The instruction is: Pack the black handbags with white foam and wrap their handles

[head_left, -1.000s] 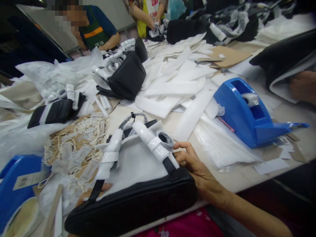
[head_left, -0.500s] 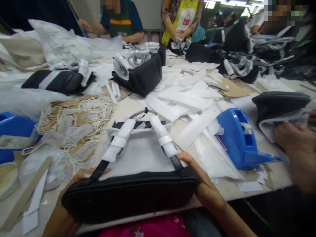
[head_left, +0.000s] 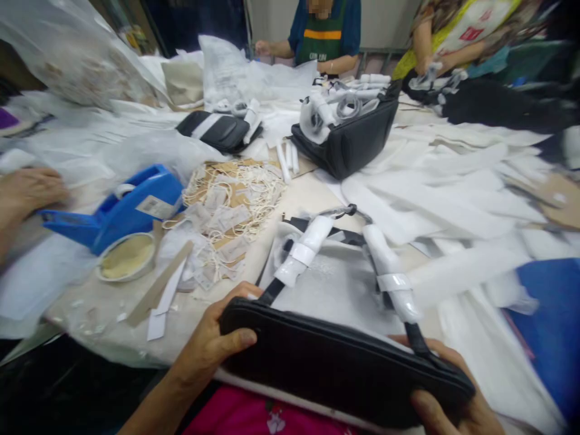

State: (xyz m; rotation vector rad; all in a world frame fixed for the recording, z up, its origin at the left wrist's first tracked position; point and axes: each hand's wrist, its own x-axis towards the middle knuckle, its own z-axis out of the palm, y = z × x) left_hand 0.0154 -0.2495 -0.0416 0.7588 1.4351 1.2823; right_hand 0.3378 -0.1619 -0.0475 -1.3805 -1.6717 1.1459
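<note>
A black handbag (head_left: 335, 362) lies at the table's near edge, its long dark side facing me. My left hand (head_left: 217, 329) grips its left end, thumb on the near face. Around the right end closes my right hand (head_left: 453, 386), thumb in front and fingers behind. White wrapping covers both sides of the bag's handle (head_left: 304, 251), which stretches away from me. Between the handle sides lies a pale sheet (head_left: 330, 284) over the bag. A pile of tags with cream strings (head_left: 235, 211) lies left of the bag.
A blue tape dispenser (head_left: 136, 205) and a round tub (head_left: 127, 257) stand left; a blue object (head_left: 555, 320) is at right. White foam strips (head_left: 453, 199) spread beyond. Other black bags (head_left: 348, 139) sit farther back. Another person's hand (head_left: 34, 190) rests at far left; two people work across the table.
The view has swung left, so the table's contents appear farther right. My left thumb now shows on the bag's near face, and the right thumb has come round the front. Both hands still hold it.
</note>
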